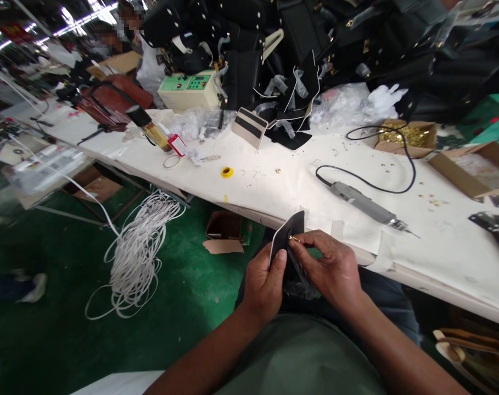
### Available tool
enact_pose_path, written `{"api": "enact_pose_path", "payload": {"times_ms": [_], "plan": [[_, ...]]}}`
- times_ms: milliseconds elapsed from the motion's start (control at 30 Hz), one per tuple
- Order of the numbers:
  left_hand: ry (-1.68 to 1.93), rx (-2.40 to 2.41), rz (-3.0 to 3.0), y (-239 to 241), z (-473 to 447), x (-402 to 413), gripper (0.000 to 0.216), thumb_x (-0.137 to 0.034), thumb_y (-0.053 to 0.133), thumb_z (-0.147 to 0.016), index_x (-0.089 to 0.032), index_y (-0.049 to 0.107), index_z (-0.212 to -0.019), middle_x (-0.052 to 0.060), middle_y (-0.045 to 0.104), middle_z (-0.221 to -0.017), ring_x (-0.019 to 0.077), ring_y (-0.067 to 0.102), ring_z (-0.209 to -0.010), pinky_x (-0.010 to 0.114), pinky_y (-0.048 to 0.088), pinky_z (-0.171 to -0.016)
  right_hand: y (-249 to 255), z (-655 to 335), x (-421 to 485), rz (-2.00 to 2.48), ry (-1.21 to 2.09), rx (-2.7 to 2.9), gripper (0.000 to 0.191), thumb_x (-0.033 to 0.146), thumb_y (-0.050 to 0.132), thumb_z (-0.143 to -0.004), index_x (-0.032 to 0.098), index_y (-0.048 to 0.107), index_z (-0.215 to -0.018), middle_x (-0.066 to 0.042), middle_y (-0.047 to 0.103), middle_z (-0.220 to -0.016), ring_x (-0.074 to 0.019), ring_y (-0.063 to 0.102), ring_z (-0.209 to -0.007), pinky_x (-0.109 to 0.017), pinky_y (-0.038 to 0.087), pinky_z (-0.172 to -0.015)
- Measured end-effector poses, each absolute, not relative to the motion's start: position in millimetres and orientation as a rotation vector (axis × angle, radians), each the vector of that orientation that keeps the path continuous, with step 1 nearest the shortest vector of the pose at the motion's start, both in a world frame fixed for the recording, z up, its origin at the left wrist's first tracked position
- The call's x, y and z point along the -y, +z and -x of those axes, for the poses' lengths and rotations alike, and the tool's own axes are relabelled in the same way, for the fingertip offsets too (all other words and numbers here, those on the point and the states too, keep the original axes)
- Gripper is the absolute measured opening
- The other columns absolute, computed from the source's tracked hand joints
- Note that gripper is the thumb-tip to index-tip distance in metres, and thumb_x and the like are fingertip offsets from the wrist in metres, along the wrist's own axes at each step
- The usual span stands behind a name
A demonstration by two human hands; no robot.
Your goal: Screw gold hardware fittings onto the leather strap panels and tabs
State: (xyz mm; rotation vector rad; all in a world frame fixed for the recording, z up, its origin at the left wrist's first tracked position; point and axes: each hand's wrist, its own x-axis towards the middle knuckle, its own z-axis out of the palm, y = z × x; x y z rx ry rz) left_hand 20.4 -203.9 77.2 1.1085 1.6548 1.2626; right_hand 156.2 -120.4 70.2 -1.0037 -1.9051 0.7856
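Observation:
A black leather piece [289, 231] with a pale edge is held upright in front of my lap, below the table's front edge. My left hand [265, 282] grips its lower left side, thumb pressed on the face. My right hand [329, 269] is closed at its right side, fingertips pinching a small gold fitting [293, 238] against the leather. On the white table [274, 186] just beyond lies a grey electric screwdriver [366, 207] with a black cord.
A cardboard box of gold fittings [405, 136] and another open box [471, 167] stand at the right. Black bags [315, 38] are piled along the back, with a beige control unit [189, 90]. A yellow ring [227, 172] lies mid-table. White cord [138, 252] coils on the green floor.

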Motion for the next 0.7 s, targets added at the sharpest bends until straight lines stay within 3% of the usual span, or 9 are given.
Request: {"api": "enact_pose_path", "payload": {"times_ms": [300, 600, 700], "plan": [[1.237, -1.652, -1.145, 75, -19, 204, 0.04, -0.047, 0.051, -0.106, -0.017, 0.075, -0.12, 0.006, 0.078, -0.108, 0.0211, 0.07, -0.095, 0.03, 0.052, -0.086, 73, -167, 119, 0.885, 0.797, 2.028, 0.012, 0.025, 0.061, -0.1, 0.023, 0.073, -0.099, -0.005, 0.078, -0.095, -0.0202, 0.073, -0.087, -0.035, 0.056, -0.08], [1.217, -1.651, -1.177, 78, -24, 205, 0.04, -0.046, 0.051, -0.106, -0.017, 0.076, -0.12, 0.006, 0.078, -0.106, 0.0202, 0.069, -0.091, 0.03, 0.052, -0.085, 80, -177, 113, 0.821, 0.602, 2.179, 0.013, 0.023, 0.062, -0.1, 0.022, 0.074, -0.098, -0.005, 0.08, -0.092, -0.0206, 0.074, -0.081, -0.035, 0.053, -0.078], [1.24, -1.673, -1.198, 77, -26, 205, 0.041, -0.046, 0.051, -0.106, -0.018, 0.076, -0.121, 0.008, 0.078, -0.106, 0.0219, 0.069, -0.092, 0.032, 0.053, -0.088, 76, -174, 114, 0.889, 0.702, 2.094, 0.016, 0.027, 0.061, -0.101, 0.023, 0.075, -0.093, -0.004, 0.079, -0.088, -0.0203, 0.074, -0.079, -0.034, 0.054, -0.076]]}}
